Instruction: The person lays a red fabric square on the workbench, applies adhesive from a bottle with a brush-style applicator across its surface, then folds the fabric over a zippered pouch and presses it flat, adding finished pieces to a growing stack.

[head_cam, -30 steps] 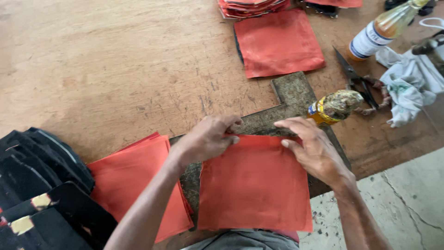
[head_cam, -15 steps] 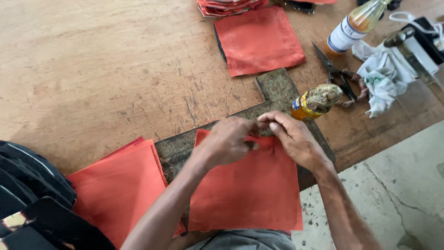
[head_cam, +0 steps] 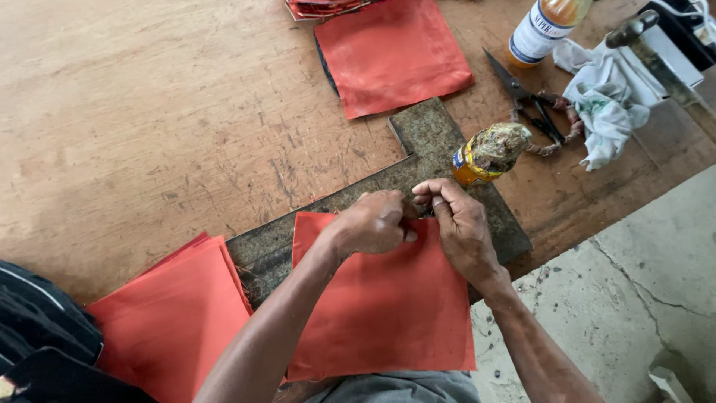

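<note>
Both hands now bunched at the far edge of the red sheet

Two hands that lay spread over the square red paper sheet [head_cam: 380, 298] a second ago have drawn together at the middle of its far edge. Left hand [head_cam: 373, 222] is curled into a loose fist, fingertips pressed together on the edge. Right hand [head_cam: 459, 224] sits just beside it, touching it, thumb and forefinger closed in a pinch at the same spot. What exactly is between the fingers is too small to tell; it looks like the paper edge itself or something thin laid along it.

Sheet position: flat on the dark rough L-shaped work board [head_cam: 432, 142], near edge hanging toward the person's lap, far edge under the knuckles. It has not shifted on the board since the earlier frames; only the hands moved.

Judgement: smoothing or positioning looks finished, fine work on the top edge is in hand.

Around it:
- stack of red paper sheets [head_cam: 179, 321] to the left, just beside the board
- single red paper sheet [head_cam: 391, 52] lying farther out on the worn wooden table [head_cam: 149, 112]
- small glue-crusted jar with yellow label [head_cam: 488, 153] on the board, near the right hand but apart from it
- black scissors [head_cam: 522, 97], crumpled white rag [head_cam: 608, 112] and white-labelled plastic bottle [head_cam: 544, 30] at far right
- black fabric bundle [head_cam: 37, 336] at lower left
</note>
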